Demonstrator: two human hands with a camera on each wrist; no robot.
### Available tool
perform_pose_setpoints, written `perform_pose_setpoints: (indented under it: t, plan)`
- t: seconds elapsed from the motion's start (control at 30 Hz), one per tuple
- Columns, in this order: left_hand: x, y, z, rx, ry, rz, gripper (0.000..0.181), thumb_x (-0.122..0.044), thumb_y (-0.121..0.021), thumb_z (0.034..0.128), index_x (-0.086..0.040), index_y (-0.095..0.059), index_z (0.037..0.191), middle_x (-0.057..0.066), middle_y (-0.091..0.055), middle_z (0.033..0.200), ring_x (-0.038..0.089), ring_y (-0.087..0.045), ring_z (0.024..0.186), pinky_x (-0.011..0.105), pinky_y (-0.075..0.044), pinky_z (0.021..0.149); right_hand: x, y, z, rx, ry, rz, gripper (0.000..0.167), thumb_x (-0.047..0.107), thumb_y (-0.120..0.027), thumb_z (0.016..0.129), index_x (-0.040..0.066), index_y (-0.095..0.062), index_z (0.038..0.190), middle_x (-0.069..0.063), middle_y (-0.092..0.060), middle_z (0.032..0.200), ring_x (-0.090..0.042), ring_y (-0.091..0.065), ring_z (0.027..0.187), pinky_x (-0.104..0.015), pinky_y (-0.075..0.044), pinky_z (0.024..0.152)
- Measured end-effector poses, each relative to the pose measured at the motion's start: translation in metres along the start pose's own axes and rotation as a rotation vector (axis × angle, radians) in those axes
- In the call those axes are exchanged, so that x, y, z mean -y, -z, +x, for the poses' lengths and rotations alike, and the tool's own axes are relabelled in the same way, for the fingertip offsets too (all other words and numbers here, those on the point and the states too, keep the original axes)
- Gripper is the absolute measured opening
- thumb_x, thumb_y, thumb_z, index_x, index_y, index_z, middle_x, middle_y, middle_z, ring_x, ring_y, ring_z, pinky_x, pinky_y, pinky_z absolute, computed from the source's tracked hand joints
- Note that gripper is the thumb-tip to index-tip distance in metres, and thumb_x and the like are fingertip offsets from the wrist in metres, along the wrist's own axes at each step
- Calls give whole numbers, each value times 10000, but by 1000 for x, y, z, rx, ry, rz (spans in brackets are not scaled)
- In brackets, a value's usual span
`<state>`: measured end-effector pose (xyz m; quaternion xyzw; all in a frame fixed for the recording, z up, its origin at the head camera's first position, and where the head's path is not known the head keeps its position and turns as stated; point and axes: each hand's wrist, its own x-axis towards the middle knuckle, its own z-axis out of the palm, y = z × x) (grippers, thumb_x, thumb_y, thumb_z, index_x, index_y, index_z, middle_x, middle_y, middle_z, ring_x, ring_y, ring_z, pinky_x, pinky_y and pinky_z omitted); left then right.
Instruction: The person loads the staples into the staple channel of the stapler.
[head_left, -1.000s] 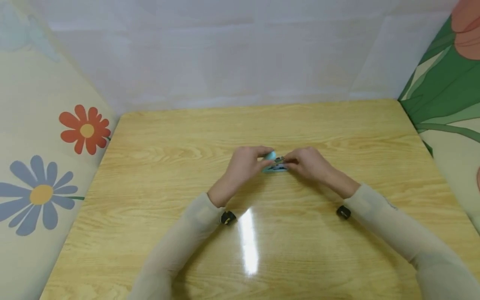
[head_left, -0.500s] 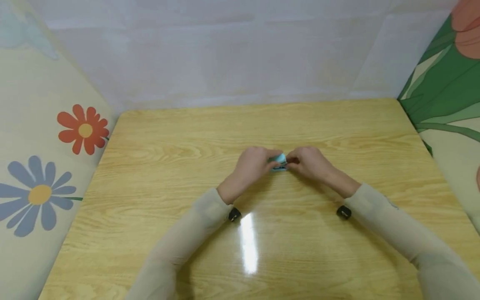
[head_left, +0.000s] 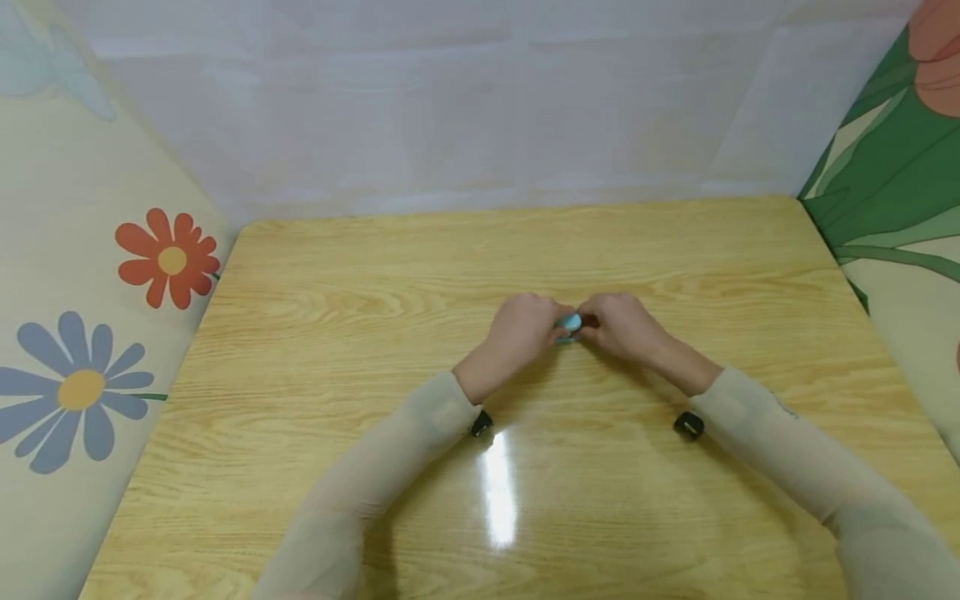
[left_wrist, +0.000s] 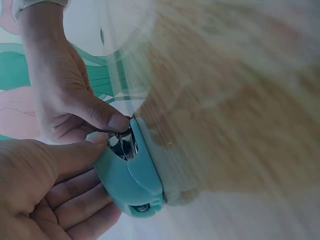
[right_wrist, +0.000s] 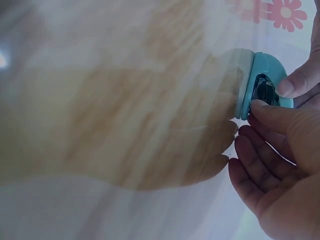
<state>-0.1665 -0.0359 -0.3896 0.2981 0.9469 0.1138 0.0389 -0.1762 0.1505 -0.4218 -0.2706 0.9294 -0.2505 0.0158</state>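
A small teal stapler (left_wrist: 127, 172) with rounded ends stands on the table between the two hands. Its base lies on the wood, and dark metal parts (right_wrist: 263, 90) show under the top cover. In the head view only a bit of the stapler (head_left: 572, 322) shows between the fingers. My left hand (head_left: 525, 327) grips the cover from the left, thumb on one side and fingers on the other. From the right, my right hand (head_left: 621, 327) has its thumb and index finger pinching the stapler's end near the metal part. What lies under that thumb is hidden.
The glossy wood-grain table (head_left: 360, 283) runs to a white sheet (head_left: 450, 125) at the back. Flower-printed panels (head_left: 82, 275) stand at both sides. A small black wrist camera (head_left: 688, 426) hangs below each sleeve cuff.
My left hand has moved to the right, toward my right hand. The stapler's cover has come over the metal parts that showed openly before. My right hand has barely moved.
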Motion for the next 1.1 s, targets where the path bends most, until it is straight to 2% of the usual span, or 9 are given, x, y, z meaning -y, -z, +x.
perform_pose_setpoints:
  t: [0.17,0.37,0.53,0.6,0.67,0.77,0.9,1.03,1.1]
  plan:
    - [-2,-1,-1,0,7,23,259,-318,-717,937,-246,-772,1180,28,-797,970,124,-647,755,318,-609,700,2,-1,-1,4,3,4,148,163,-799,871,48,-796,964,-74,-780,869,-216,-713,807,-408,-579,765]
    - [-2,-2,-3,-27,20,-24,241,-309,-681,968,-228,-772,1177,55,-796,971,126,-568,694,305,-590,651,1,-2,0,-11,5,3,147,167,-798,872,58,-796,970,-65,-774,862,-203,-703,798,-401,-574,752]
    - [2,-3,-7,-52,20,-103,151,-274,-667,985,-170,-777,979,41,-784,917,136,-579,712,321,-587,689,0,-5,0,-1,8,23,138,157,-783,885,60,-794,982,-70,-775,881,-203,-702,812,-408,-572,762]
    - [4,-4,-9,-67,30,-130,129,-258,-680,978,-162,-763,950,27,-786,934,134,-609,737,325,-590,723,0,-5,0,16,-7,35,131,161,-771,901,66,-793,988,-71,-779,905,-210,-710,837,-409,-576,774]
    - [7,-5,-10,-88,44,-148,112,-247,-701,964,-171,-775,1001,23,-794,981,135,-645,760,327,-596,758,1,-4,0,31,-23,45,131,164,-758,915,71,-791,1001,-71,-784,935,-218,-718,867,-413,-580,791]
    - [10,-7,-11,-116,53,-161,201,-232,-724,947,-186,-775,1135,41,-794,1063,142,-681,770,330,-605,792,2,-3,0,40,-42,56,130,170,-747,927,78,-789,1008,-72,-786,958,-227,-723,890,-414,-585,803]
    - [12,-7,-12,-122,46,-159,281,-245,-731,942,-180,-751,1215,63,-783,1111,118,-649,729,315,-605,790,2,-2,-1,44,-40,59,135,163,-747,926,71,-787,1017,-74,-788,959,-225,-729,889,-412,-590,806]
    - [13,-6,-16,-98,115,-149,466,-367,-717,949,-201,-647,1378,94,-785,1010,155,-590,678,341,-582,675,1,1,-4,67,-23,57,227,153,-724,942,46,-751,1140,-94,-780,1001,-233,-729,905,-420,-595,825]
    - [15,-3,-21,-98,154,-136,577,-455,-693,948,-213,-568,1457,92,-769,1114,204,-679,825,391,-597,764,1,6,-9,80,-37,53,307,187,-702,964,49,-710,1238,-116,-765,1091,-250,-726,949,-436,-596,847]
